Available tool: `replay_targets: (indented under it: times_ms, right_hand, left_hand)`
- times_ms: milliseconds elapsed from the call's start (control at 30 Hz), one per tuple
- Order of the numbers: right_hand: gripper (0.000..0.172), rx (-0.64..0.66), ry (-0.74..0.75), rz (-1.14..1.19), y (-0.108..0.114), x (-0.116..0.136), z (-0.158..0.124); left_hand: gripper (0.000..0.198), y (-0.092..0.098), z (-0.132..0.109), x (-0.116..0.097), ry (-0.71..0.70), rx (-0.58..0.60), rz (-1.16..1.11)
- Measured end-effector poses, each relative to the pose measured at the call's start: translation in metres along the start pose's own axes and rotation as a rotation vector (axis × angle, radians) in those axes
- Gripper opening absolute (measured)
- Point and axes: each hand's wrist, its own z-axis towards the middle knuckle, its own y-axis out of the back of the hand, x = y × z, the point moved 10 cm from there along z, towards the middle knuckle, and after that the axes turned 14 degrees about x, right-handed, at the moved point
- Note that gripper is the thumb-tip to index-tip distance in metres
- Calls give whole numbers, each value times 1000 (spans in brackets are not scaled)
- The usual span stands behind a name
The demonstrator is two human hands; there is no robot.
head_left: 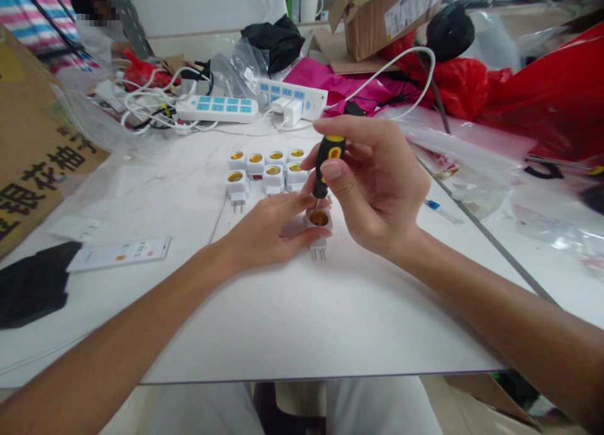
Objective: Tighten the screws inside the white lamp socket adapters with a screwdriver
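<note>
Between the thumb and fingers of my left hand (pixel 278 227) is a white plug-in lamp socket (pixel 319 220), its brass-coloured opening facing up and its two pins pointing towards me. My right hand (pixel 377 177) grips a short black and yellow screwdriver (pixel 329 161) held upright. The screwdriver's thin shaft goes down into the socket's opening; where the tip touches inside cannot be made out. Just beyond my hands stand several more lamp sockets (pixel 274 177) in rows, partly hidden by my right fingers.
White power strips (pixel 217 109) and tangled cables lie at the back. A large cardboard box (pixel 38 139) stands at the left, near a white remote-like slab (pixel 120 254) and a black cloth-like piece (pixel 35 284). Red plastic bags (pixel 542 95) fill the right. Part of a person (pixel 61 19) shows at far left.
</note>
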Motion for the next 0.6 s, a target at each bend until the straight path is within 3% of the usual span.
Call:
replay_targets:
  times_ms: [233, 467, 600]
  right_hand:
    - [24, -178, 19, 31, 17, -6, -5]
    - [28, -47, -2, -37, 7, -4, -5]
    - [28, -42, -11, -47, 7, -4, -7]
  left_hand:
    - [30, 2, 1, -4, -32, 8, -9]
    - [22, 1, 2, -7, -54, 21, -19]
    - [21, 2, 2, -6, -47, 22, -17]
